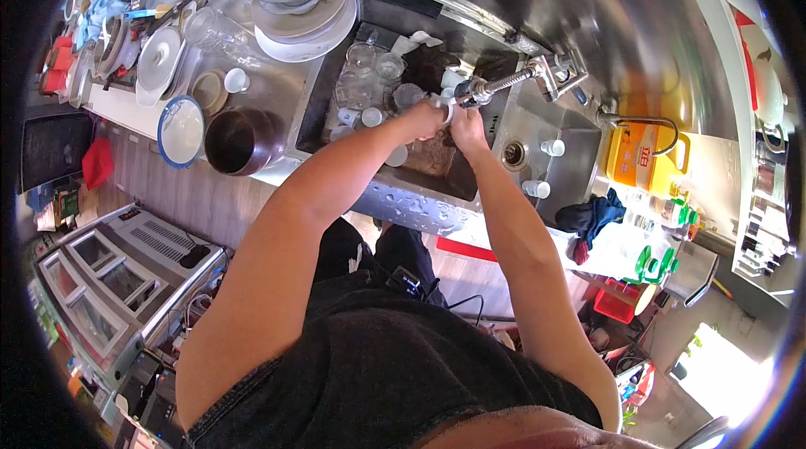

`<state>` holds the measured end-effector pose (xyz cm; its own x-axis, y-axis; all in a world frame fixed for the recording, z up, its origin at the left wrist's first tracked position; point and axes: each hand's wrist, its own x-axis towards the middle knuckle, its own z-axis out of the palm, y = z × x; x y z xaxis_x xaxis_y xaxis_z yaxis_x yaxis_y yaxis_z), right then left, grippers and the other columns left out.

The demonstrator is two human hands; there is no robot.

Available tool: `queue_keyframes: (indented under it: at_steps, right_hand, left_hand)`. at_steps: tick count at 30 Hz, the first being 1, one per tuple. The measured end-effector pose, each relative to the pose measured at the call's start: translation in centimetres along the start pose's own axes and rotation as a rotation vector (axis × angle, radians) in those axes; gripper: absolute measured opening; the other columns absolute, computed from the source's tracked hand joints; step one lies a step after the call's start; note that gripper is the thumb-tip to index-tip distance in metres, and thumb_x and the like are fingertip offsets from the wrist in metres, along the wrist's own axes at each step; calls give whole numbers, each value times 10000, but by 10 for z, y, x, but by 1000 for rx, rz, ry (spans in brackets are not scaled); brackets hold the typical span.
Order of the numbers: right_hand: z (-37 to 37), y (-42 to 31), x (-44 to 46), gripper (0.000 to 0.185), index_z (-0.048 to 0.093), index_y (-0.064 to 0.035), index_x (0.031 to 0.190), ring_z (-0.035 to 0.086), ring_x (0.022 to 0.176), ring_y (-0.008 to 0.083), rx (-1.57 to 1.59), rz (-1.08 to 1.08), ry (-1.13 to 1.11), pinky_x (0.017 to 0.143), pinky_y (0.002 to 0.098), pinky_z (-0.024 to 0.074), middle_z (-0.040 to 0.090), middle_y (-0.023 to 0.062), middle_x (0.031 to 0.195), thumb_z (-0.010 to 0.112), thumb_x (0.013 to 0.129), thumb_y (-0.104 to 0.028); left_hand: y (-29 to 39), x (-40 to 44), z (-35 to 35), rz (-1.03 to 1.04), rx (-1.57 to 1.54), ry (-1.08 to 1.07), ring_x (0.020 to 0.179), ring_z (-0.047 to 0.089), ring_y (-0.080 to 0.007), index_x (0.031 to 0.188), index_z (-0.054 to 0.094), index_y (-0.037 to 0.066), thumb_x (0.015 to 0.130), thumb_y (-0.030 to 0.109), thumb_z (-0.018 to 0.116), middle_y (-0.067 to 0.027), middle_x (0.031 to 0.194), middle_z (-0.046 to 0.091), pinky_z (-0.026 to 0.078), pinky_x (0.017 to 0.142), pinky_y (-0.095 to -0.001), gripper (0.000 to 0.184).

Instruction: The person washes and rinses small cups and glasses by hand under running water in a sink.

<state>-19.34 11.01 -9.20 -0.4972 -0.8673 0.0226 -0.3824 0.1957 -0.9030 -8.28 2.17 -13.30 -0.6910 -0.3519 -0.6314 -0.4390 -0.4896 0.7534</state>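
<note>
Both my hands meet under the metal faucet (504, 81), over the dark sink basin (470, 185). Fingers of my left hand (426, 119) close around a small white cup (447, 110) tilted near the spout. On its other side my right hand (467, 129) is also closed against the cup, its fingertips partly hidden. Beneath and left of the hands, the basin holds several clear glasses (389, 66), white cups (372, 117) and a dark wet item (426, 69) whose kind I cannot make out.
Stacked white bowls and plates (304, 29) stand left of the basin, near a brown pot (239, 141) and a blue-rimmed bowl (181, 132). At right, a second basin (575, 143) has two white cups (537, 189). Beyond it are a yellow jug (635, 155) and a dark cloth (594, 218).
</note>
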Motion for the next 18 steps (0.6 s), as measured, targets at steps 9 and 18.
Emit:
queue_keyframes:
  at_steps: [9, 18]
  right_hand:
    - [-4, 23, 3, 377, 491, -75, 735, 381, 379, 136, 188, 432, -295, 331, 300, 303, 430, 26, 523, 348, 951, -350]
    - [-18, -48, 13, 331, 434, -142, 745, 293, 362, 108, 352, 1064, -398, 350, 277, 248, 332, -11, 495, 394, 945, -402]
  left_hand:
    - [25, -12, -6, 174, 262, 105, 487, 530, -202, 782, 646, 39, 849, 236, 552, -55, 616, 584, 387, 432, -356, 228]
    - [57, -47, -20, 592, 1025, 146, 713, 629, -367, 881, 661, 67, 783, 178, 576, -227, 815, 627, 487, 631, -455, 171]
